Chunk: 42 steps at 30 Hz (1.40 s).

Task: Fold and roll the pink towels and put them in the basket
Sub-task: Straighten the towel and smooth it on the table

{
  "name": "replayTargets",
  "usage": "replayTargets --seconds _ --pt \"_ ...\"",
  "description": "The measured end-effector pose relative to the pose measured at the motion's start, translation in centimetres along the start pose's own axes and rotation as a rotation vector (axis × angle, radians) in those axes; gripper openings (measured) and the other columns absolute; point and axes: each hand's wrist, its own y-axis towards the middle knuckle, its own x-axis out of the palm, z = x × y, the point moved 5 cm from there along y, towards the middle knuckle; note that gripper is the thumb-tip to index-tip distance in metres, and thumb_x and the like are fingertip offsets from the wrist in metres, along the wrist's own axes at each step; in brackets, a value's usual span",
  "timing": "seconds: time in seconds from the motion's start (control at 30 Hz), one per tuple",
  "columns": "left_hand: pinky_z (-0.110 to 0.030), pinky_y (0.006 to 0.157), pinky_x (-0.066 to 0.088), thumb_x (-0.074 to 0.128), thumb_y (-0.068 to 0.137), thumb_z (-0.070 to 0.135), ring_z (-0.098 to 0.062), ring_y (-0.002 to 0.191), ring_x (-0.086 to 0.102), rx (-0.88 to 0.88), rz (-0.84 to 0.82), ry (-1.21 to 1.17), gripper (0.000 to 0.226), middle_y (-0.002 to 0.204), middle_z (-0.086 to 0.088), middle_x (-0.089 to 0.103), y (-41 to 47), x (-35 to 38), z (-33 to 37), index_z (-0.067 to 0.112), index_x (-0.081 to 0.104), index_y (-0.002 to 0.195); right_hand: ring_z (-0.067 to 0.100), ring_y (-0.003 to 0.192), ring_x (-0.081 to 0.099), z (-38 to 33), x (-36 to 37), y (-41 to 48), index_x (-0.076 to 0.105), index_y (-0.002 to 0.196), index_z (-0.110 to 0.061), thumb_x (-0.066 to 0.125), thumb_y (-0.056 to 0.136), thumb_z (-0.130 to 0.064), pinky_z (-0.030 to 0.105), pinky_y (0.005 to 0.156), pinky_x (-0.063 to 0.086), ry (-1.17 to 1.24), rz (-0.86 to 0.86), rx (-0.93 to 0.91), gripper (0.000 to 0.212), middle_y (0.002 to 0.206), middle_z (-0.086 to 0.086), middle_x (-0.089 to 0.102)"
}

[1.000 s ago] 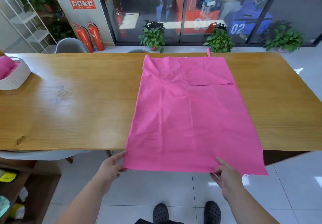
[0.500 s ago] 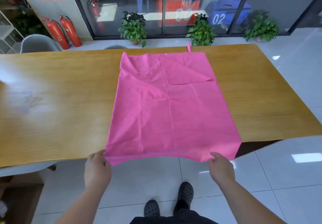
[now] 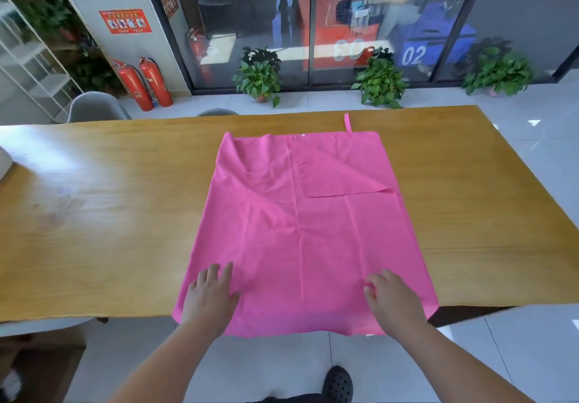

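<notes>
wooden table [image 3: 94, 214] spans the view | grey chair [image 3: 94, 108] behind its far left edge | two red fire extinguishers [image 3: 134, 84] side by side at the wall | red poster [image 3: 125, 21] above them | white shelf rack [image 3: 37, 67] far left | three potted plants [image 3: 260, 73] along the glass wall [image 3: 250, 11] | blue box [image 3: 432, 48] marked 02 behind the glass | black shoe [image 3: 337, 384] on the tiled floor [image 3: 470, 371]
</notes>
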Motion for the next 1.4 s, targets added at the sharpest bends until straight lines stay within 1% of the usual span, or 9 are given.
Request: replayTargets --seconds 0.13,0.27,0.43,0.63,0.87,1.0,1.1,1.23,1.4 --pt "-0.047 0.123 0.037 0.045 0.106 0.057 -0.025 0.157 0.03 0.011 -0.097 -0.064 0.074 0.173 0.005 0.024 0.7 0.7 1.0 0.029 0.015 0.168 0.023 0.153 0.034 1.0 0.2 1.6 0.024 0.167 -0.029 0.038 0.107 -0.058 0.042 0.121 0.038 -0.047 -0.082 -0.092 0.068 0.171 -0.002 0.029" --pt "-0.041 0.103 0.051 0.036 0.106 0.062 -0.025 0.127 0.061 -0.05 -0.038 0.066 0.068 0.146 -0.002 0.058 1.6 -0.5 1.7 0.028 0.028 0.164 0.016 0.139 0.049 1.7 -1.0 3.0 0.04 0.159 -0.027 0.031 0.109 -0.055 0.036 0.108 0.047 -0.067 -0.045 -0.102 0.058 0.157 -0.007 0.049" --pt "-0.048 0.125 0.032 0.034 0.106 0.065 -0.03 0.158 0.028 -0.024 -0.1 0.039 0.074 0.175 -0.003 0.021 1.9 0.5 3.1 0.031 0.012 0.169 0.021 0.154 0.033 3.2 -0.5 4.0 0.024 0.168 -0.026 0.031 0.107 -0.061 0.042 0.122 0.037 -0.084 -0.068 -0.134 0.07 0.171 -0.004 0.029" --pt "-0.045 0.11 0.047 0.017 0.103 0.069 -0.026 0.132 0.058 -0.004 0.027 0.125 0.079 0.155 0.002 0.053 3.3 -0.7 3.8 0.025 0.026 0.167 0.018 0.129 0.052 3.1 -1.2 4.7 0.036 0.162 -0.028 0.025 0.108 -0.057 0.038 0.103 0.047 -0.181 -0.031 -0.12 0.062 0.147 -0.005 0.053" --pt "-0.046 0.13 -0.002 0.026 0.107 0.066 -0.027 0.162 -0.015 0.167 0.033 -0.002 0.076 0.174 0.002 -0.02 8.2 -1.8 6.6 0.034 -0.005 0.169 0.03 0.162 0.013 1.1 -0.9 8.7 0.015 0.169 -0.036 0.032 0.107 -0.058 0.049 0.128 0.025 -0.134 -0.067 -0.218 0.067 0.178 0.002 0.005" --pt "-0.044 0.13 0.02 0.031 0.105 0.065 -0.027 0.157 0.03 0.26 -0.033 0.002 0.072 0.172 0.002 0.03 11.1 -1.8 8.2 0.028 0.026 0.167 0.021 0.154 0.03 0.1 -2.1 10.6 0.014 0.169 -0.036 0.03 0.109 -0.056 0.041 0.126 0.028 -0.146 -0.089 -0.21 0.065 0.171 -0.006 0.029" --pt "-0.045 0.107 0.05 0.03 0.1 0.063 -0.026 0.11 0.065 0.278 0.028 0.037 0.067 0.124 0.004 0.066 12.6 -2.1 8.3 0.027 0.054 0.152 0.02 0.135 0.046 -0.5 -2.5 11.3 0.029 0.163 -0.045 0.031 0.108 -0.055 0.04 0.115 0.04 -0.193 -0.089 -0.237 0.056 0.15 -0.005 0.048" --pt "-0.048 0.104 0.05 0.048 0.099 0.056 -0.029 0.103 0.06 0.388 0.126 0.068 0.057 0.111 0.0 0.061 14.4 -2.0 8.2 0.036 0.051 0.153 0.025 0.136 0.046 0.1 -1.3 11.3 0.034 0.158 -0.051 0.042 0.108 -0.052 0.045 0.115 0.042 -0.223 -0.106 -0.253 0.051 0.152 0.002 0.045" --pt "-0.052 0.127 0.028 0.051 0.099 0.058 -0.037 0.154 0.031 0.4 0.059 0.006 0.068 0.167 -0.008 0.033 16.2 -1.3 8.5 0.033 0.038 0.161 0.032 0.158 0.024 0.2 -1.3 11.1 0.033 0.161 -0.048 0.033 0.108 -0.051 0.052 0.125 0.032 -0.272 -0.105 -0.289 0.053 0.177 0.002 0.01"
